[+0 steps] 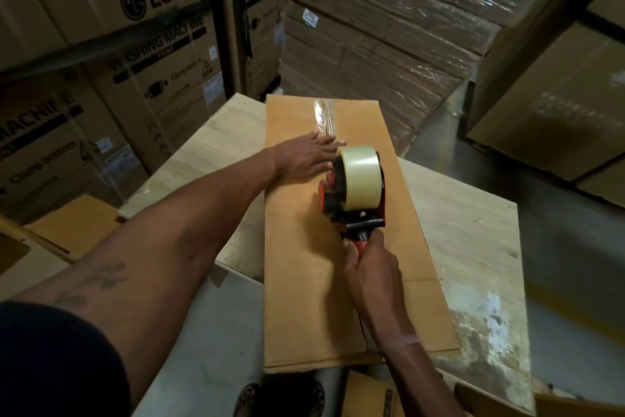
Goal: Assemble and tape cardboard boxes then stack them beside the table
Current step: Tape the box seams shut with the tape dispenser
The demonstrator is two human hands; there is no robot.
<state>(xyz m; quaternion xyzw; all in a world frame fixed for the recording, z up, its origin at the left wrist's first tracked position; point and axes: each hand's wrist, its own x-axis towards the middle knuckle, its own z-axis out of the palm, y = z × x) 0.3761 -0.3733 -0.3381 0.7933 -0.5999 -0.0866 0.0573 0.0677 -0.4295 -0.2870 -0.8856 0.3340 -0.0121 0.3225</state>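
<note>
Box (338, 247) on table (473, 247), left hand (304, 159) flat on it, right hand (368, 268) gripping tape dispenser (351, 186)

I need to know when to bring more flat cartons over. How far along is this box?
Done: the flaps are folded shut and clear tape covers the far end of the cardboard box seam. In hand: the right hand grips the tape dispenser mid-seam while the left hand presses the box flat. Left: the near half of the seam is untaped, and the box sits on the table, not yet stacked.
</note>
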